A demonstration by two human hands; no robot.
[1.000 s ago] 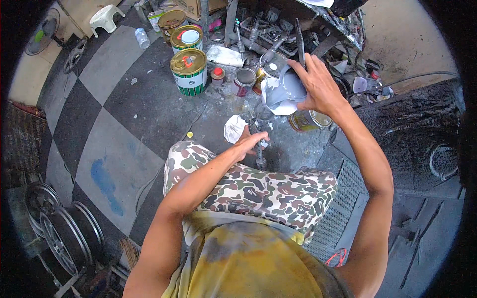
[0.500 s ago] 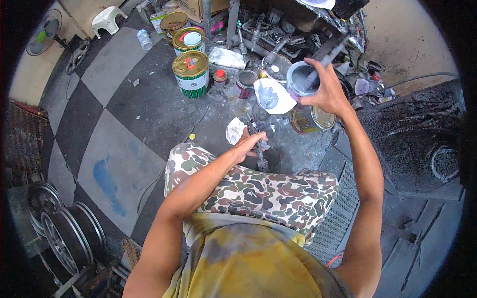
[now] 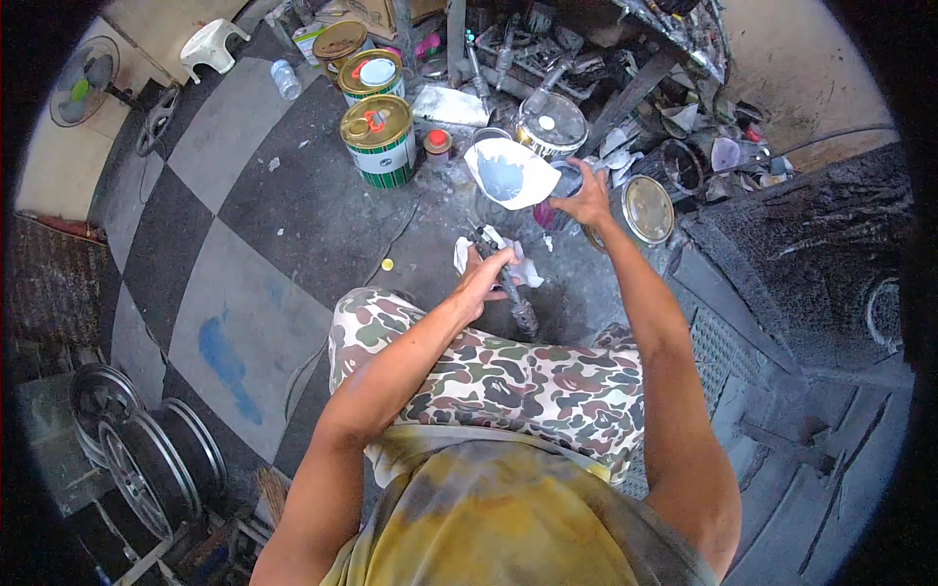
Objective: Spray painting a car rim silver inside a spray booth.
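My left hand (image 3: 486, 278) is closed around a paint-stained spray gun (image 3: 521, 311), held just above my lap. Crumpled white paper (image 3: 528, 271) shows beside those fingers. Farther forward, my right hand (image 3: 589, 201) curves its thumb and fingers about a see-through plastic cup (image 3: 566, 180). A white paper piece (image 3: 486, 194) with a pool of grey paint covers part of this cup. Right behind the paper stands a paint-smeared tin (image 3: 552, 125). To the right of my right hand is another tin with a dull metal lid (image 3: 648, 209).
Green and gold tins (image 3: 379, 142) stand at the far left of the work spot, beside a small red-capped jar (image 3: 438, 144). Messy tools and scraps (image 3: 547, 59) fill the back. Wheel rims (image 3: 147, 459) lie at lower left. A dark panel (image 3: 801, 254) leans at right.
My right hand has moved left and down; the grey paint cup that it held up is no longer visible in a raised position. The white paper has shifted left. My left hand keeps its hold.
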